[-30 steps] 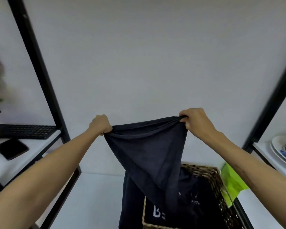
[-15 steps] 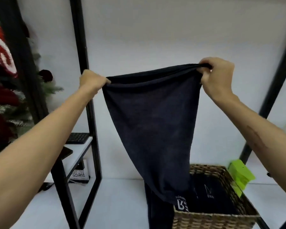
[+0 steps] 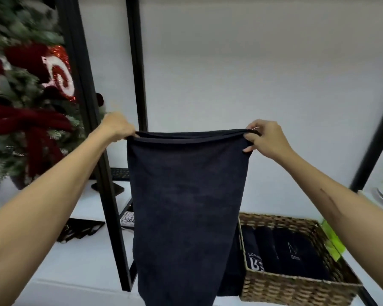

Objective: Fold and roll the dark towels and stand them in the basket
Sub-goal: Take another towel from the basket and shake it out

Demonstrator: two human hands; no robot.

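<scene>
Head view: left hand [image 3: 116, 128] gripped one top corner of the dark towel [image 3: 184, 208], right hand [image 3: 266, 139] pinched the other; it hung doubled in the air beside the basket [image 3: 296, 288]. Dark towels [image 3: 290, 252] already sat inside, possibly rolled. Folding had begun; rolling and standing remained.

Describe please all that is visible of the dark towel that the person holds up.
The dark towel is navy to black, of soft matte cloth, and looks doubled: two edges run side by side along its top. It hangs straight down in the air, stretched flat between the left hand and the right hand, which pinch its upper corners. Its lower end leaves the picture at the bottom. It hangs in front of the white shelf, just left of the wicker basket; whether it touches the basket cannot be told.
</scene>
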